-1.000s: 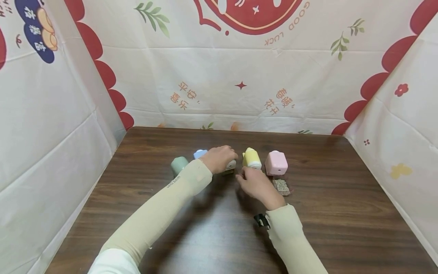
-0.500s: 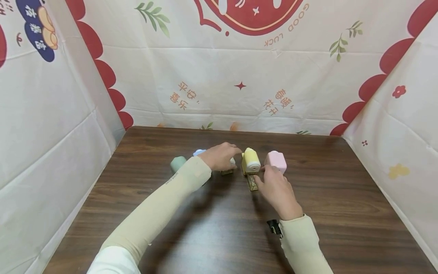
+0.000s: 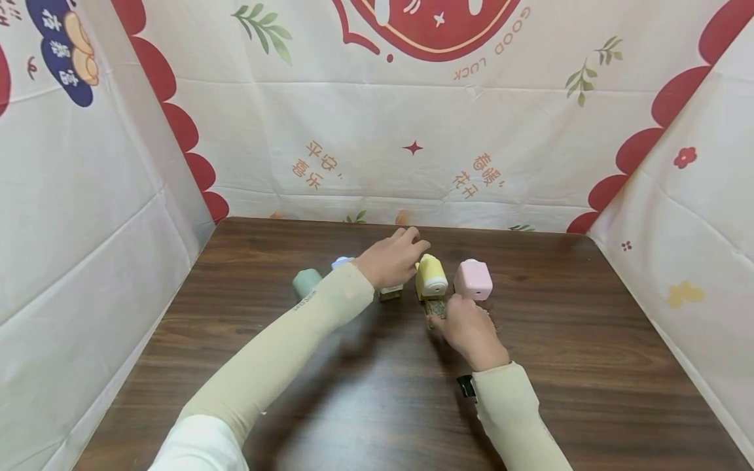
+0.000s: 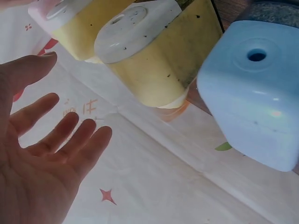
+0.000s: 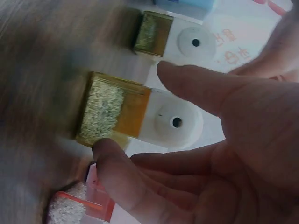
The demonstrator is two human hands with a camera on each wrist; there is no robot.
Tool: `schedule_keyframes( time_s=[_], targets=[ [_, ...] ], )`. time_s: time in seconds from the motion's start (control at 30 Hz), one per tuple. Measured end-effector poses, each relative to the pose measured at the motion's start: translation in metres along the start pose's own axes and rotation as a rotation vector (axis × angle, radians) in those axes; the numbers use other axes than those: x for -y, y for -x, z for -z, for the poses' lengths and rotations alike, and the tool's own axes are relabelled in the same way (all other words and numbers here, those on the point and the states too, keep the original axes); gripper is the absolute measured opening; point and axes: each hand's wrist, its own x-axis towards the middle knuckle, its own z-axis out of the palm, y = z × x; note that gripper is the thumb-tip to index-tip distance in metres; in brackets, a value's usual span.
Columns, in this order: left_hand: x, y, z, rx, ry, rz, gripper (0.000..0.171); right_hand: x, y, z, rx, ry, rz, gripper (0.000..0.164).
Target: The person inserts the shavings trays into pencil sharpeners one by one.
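Printed cloth (image 3: 377, 131) is walling a dark wooden table (image 3: 589, 366). At 12 o'clock, green (image 3: 306, 282), blue (image 3: 341, 262), yellow (image 3: 432, 277) and pink sharpeners (image 3: 473, 280) are standing in a row. Left hand (image 3: 391, 260) is hovering open-fingered. Right hand (image 3: 469, 327) is touching the yellow sharpener's drawer (image 5: 113, 109), fingers loosely spread.

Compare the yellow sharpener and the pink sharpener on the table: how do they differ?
The yellow sharpener is yellow with a round white face; the pink sharpener is pink all over and boxier. The right hand touches the yellow one's pulled-out drawer; the pink one stands untouched. Both have a front hole.
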Motion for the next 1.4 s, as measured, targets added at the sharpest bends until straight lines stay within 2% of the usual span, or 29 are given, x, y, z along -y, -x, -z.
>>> schedule_keyframes(
  time_s=[0.27,0.5,0.73,0.87,0.93,1.13,1.4],
  targets=[
    [-0.011,-0.009,0.000,0.013,-0.090,-0.077,0.051,0.002,-0.005,-0.004,0.001,0.039,-0.011,0.043],
    [-0.021,-0.019,-0.005,0.042,-0.077,-0.148,0.051,0.002,-0.008,-0.004,-0.017,0.065,0.013,0.045],
    [-0.024,-0.032,-0.018,0.071,-0.090,-0.204,0.047,0.004,-0.008,-0.004,-0.007,0.084,0.015,0.048],
    [-0.026,-0.037,-0.025,0.134,-0.021,-0.192,0.046,0.004,-0.008,-0.005,-0.017,0.092,0.019,0.047],
    [-0.026,-0.038,-0.026,0.143,0.031,-0.189,0.043,0.004,-0.008,-0.007,-0.030,0.087,0.038,0.044],
    [-0.025,-0.038,-0.028,0.119,0.143,-0.180,0.039,0.006,-0.007,-0.010,-0.055,0.034,0.080,0.038],
    [-0.028,-0.039,-0.031,0.091,0.215,-0.104,0.038,0.001,-0.010,-0.010,-0.032,-0.015,0.018,0.038]
  ],
)
